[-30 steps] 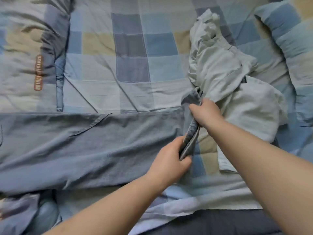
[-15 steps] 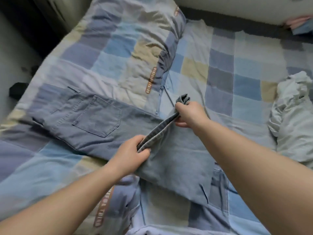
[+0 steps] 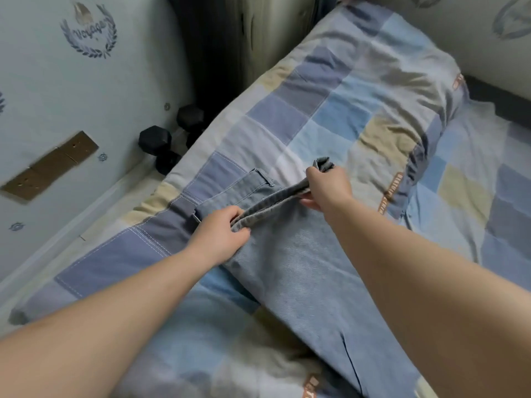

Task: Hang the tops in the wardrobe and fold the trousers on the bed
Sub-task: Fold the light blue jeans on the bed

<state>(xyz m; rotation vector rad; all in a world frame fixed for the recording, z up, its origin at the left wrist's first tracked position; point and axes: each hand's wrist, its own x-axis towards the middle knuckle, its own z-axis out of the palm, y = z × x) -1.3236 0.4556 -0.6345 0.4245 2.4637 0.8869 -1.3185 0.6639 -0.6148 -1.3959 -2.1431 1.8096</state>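
A pair of grey-blue trousers (image 3: 298, 262) lies folded over itself on the checked bedding (image 3: 339, 90). Its hem end is lifted off the fabble below and stretched between both hands. My left hand (image 3: 221, 234) grips the near part of that hem edge. My right hand (image 3: 327, 188) grips the far part, with a bunched tip of cloth sticking out above the fist. The hem sits above the waistband end, where a belt loop and pocket show. The legs run down toward the bottom right, partly hidden by my right forearm.
A patchwork pillow (image 3: 382, 81) lies just beyond the hands. Black hex dumbbells (image 3: 163, 142) stand on the floor in the gap between the bed's left edge and the patterned wall (image 3: 71, 81). A dark gap with a curtain-like panel (image 3: 247, 38) is at the top.
Both hands have carried the trouser hem leftward across the bed, from beside the pale clothes on the right to above the waistband. The view has swung left, and the pale clothes are out of frame.
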